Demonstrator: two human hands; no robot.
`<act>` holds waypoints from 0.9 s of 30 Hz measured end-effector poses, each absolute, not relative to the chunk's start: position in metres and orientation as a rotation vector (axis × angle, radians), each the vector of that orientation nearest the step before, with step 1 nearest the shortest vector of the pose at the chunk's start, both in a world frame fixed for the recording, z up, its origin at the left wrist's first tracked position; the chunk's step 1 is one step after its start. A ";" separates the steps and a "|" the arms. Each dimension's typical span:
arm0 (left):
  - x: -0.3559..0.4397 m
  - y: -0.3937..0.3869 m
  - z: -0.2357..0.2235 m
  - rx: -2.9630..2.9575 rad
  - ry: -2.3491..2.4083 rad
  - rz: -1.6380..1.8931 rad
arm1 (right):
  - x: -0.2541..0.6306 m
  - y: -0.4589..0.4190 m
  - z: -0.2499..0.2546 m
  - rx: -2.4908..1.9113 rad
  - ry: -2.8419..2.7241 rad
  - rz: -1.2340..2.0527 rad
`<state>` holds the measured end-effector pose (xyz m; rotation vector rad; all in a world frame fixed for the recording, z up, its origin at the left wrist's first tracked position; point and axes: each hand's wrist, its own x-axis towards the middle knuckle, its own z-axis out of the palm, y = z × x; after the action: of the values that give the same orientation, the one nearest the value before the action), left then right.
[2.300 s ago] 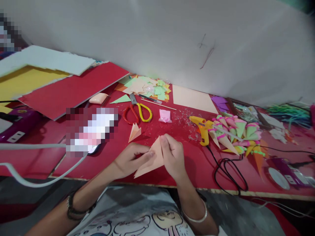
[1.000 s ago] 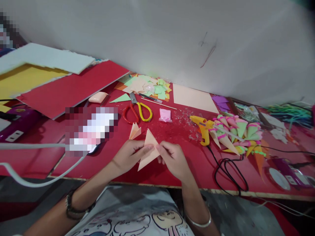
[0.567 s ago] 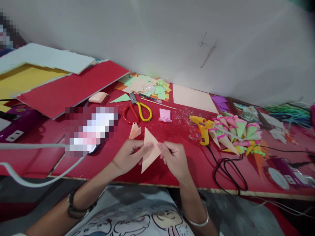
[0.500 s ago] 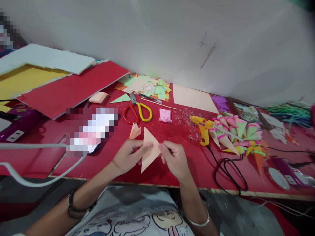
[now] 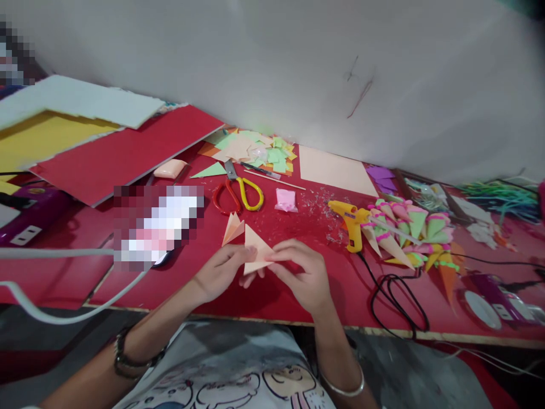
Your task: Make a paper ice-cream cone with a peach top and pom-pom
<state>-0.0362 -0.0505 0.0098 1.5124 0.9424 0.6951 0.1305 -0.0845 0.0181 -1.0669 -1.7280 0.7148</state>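
Hands first: the left hand (image 5: 221,272) grips the small peach paper (image 5: 257,250) at its left side, thumb on top and fingers below, while the right hand (image 5: 304,272) pinches its right-hand corner. Held above the near part of the red worktop (image 5: 361,307), the paper has a roughly triangular outline, one point aimed up toward 12 o'clock. The step in hand looks like folding or creasing; another neat fold would call for the left thumb to steady the layers while the right fingers line up the edges and press along the crease.

Now left to right, with the paper as the clock's centre. A red board (image 5: 136,150) lies at 10 o'clock. At 9 o'clock is what looks like a lit phone (image 5: 164,227), blurred out. A folded piece (image 5: 233,228) of peach paper lies close by at 10 o'clock; whether it touches the held one cannot be told. Scissors (image 5: 230,170) lie between 11 and 12 o'clock, with scraps (image 5: 238,149) heaped beyond, at 12. A pink packet (image 5: 285,200) is at 1 o'clock. A peach sheet (image 5: 334,170) lies between 1 and 2, a yellow glue gun (image 5: 353,227) between 2 and 3, and a pile of colourful cones (image 5: 419,218) at 3.
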 end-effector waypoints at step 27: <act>-0.032 -0.053 0.001 1.499 0.861 0.522 | 0.116 -0.089 0.001 -1.344 -1.474 0.842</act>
<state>-0.0317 -0.0528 0.0006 1.4987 0.8610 0.5224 0.1156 -0.0893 0.0012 -1.3439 -1.4740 0.8423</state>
